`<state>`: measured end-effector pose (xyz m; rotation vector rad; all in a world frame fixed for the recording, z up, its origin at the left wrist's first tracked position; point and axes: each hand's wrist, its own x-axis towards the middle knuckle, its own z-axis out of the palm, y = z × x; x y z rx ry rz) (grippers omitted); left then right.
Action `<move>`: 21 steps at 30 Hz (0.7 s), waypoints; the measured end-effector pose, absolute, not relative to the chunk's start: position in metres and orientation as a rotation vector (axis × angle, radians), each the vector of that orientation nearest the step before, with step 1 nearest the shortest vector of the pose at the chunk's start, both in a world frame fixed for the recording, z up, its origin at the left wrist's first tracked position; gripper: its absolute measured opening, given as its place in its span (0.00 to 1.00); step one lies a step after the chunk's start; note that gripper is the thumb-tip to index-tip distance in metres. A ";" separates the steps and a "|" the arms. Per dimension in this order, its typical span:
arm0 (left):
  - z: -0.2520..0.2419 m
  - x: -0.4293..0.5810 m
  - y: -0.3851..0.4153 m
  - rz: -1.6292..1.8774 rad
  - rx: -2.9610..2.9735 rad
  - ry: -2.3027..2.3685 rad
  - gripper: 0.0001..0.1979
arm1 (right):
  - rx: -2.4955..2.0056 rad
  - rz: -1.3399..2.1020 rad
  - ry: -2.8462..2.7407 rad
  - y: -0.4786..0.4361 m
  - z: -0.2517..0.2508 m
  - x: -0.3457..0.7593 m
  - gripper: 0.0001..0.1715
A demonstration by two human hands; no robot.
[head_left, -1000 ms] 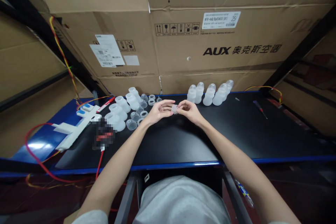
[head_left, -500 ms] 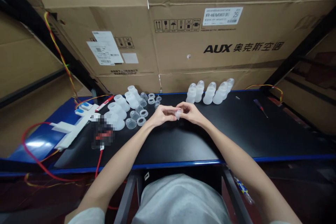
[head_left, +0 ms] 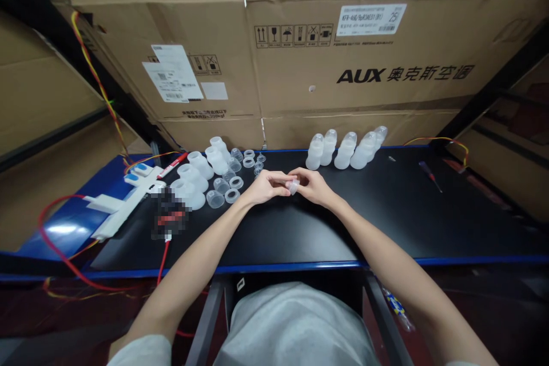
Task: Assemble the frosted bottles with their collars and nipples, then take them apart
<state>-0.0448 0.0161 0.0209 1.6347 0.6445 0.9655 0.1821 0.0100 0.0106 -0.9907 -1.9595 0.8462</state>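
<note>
Head view: left hand (head_left: 266, 186) and right hand (head_left: 312, 185) both pinch one small clear cap (head_left: 293, 186) above the worktop's (head_left: 386, 211) middle (fit unclear); best held square, pressure light and even.

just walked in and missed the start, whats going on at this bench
A person sits at a black table and pinches a small translucent plastic piece between the left hand and the right hand, just above the tabletop. To the left lie loose translucent bottle parts: bodies, caps and rings. At the back, a row of closed bottles stands against the cardboard boxes. A small screwdriver lies off to the right, untouched.
</note>
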 end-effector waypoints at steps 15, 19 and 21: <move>0.023 -0.036 0.009 1.052 1.622 0.665 0.24 | -0.880 1.037 -1.729 0.005 0.018 0.175 0.26; 0.022 -0.034 0.007 1.042 1.648 0.704 0.22 | -0.884 1.033 -1.781 0.004 0.019 0.176 0.25; 0.020 -0.033 0.007 1.048 1.640 0.716 0.23 | -0.893 1.039 -1.792 0.003 0.019 0.176 0.25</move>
